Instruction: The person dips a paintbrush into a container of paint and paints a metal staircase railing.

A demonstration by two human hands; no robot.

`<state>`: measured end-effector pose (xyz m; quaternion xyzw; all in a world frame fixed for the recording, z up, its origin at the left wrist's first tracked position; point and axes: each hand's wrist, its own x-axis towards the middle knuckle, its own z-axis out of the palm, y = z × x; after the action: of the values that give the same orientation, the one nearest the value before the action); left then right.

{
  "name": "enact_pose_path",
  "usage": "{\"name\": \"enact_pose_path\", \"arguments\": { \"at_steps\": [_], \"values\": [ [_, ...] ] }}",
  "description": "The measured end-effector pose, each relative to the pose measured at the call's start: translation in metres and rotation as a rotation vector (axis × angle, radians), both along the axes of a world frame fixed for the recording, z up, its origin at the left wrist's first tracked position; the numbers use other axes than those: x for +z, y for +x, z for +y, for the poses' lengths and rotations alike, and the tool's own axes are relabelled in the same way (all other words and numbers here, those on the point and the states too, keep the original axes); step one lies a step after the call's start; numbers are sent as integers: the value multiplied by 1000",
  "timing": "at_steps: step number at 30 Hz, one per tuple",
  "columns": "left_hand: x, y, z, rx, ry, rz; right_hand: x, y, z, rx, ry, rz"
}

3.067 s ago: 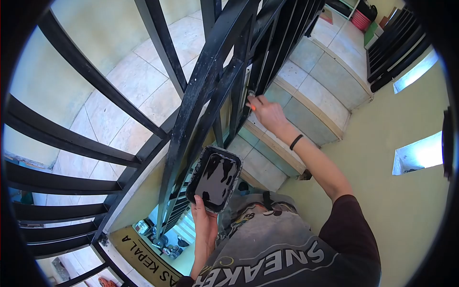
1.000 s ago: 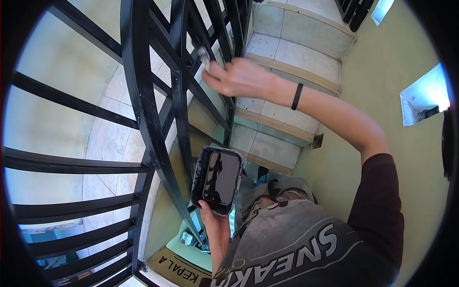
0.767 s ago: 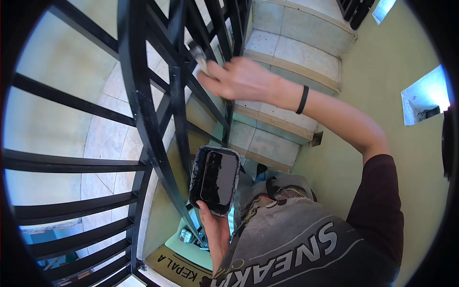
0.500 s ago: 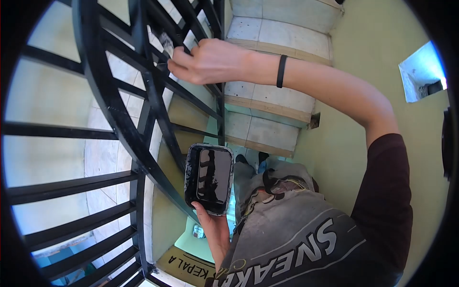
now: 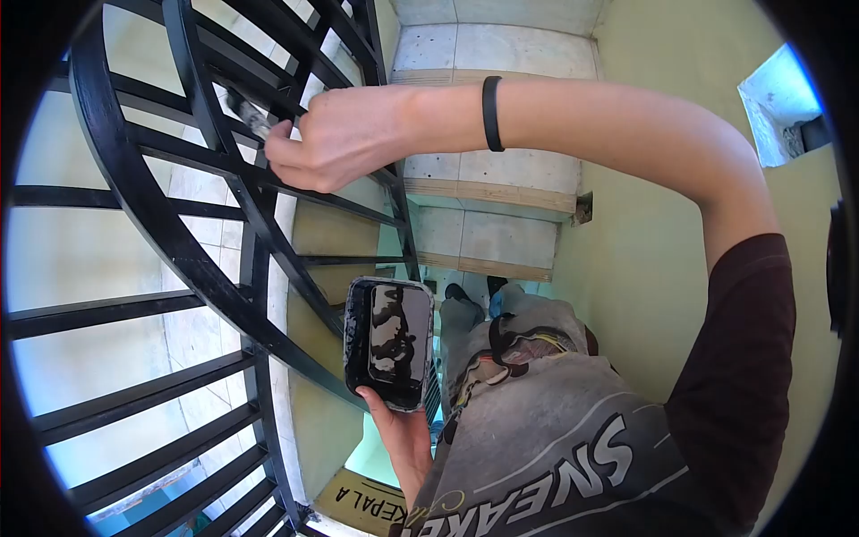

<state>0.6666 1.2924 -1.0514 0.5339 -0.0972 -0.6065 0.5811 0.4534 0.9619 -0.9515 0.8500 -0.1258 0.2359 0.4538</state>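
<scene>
My left hand (image 5: 399,430) grips the lower end of a black rectangular tray (image 5: 388,345), thumb over its rim. Dark glossy liquid covers part of the tray's grey bottom. Up at the black metal railing (image 5: 183,259), my right hand (image 5: 324,139) is closed around a paintbrush (image 5: 248,115). Its dark, paint-smeared head points up and left among the bars; whether it touches one is unclear. My fingers hide most of the brush's handle. A black band circles my right wrist.
Tiled steps (image 5: 501,237) with wooden-coloured edges lie beyond the tray. A yellow-green wall (image 5: 644,259) with a bright square opening (image 5: 783,107) stands on the right. Below the tray is a ledge with black lettering (image 5: 367,503). My feet show on a lower step.
My right hand and the brush have moved left along the railing, and the arm reaches further across. The view has shifted too. The tray stays in my left hand, its liquid spread differently.
</scene>
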Motion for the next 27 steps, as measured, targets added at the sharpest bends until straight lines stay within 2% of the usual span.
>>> {"name": "enact_pose_path", "arguments": {
  "at_steps": [5,9,14,17,21,24,27],
  "values": [
    [5,-2,-1,-63,23,-8,2,5,-18,-16,-62,-70],
    [6,-4,-5,-81,2,12,-3,0,0,-23,30,-9],
    [3,1,-6,-89,43,-17,-7,3,-18,-14,3,-52],
    [-2,1,-8,-69,46,-50,-15,-7,5,29,135,-128],
    [-8,5,-18,-84,49,-55,-32,-4,35,68,282,-531],
    [-10,4,-31,-91,22,-76,-47,-2,32,32,276,-617],
    [-14,14,-34,-57,66,-86,-57,-6,19,117,278,-580]
  ]
}}
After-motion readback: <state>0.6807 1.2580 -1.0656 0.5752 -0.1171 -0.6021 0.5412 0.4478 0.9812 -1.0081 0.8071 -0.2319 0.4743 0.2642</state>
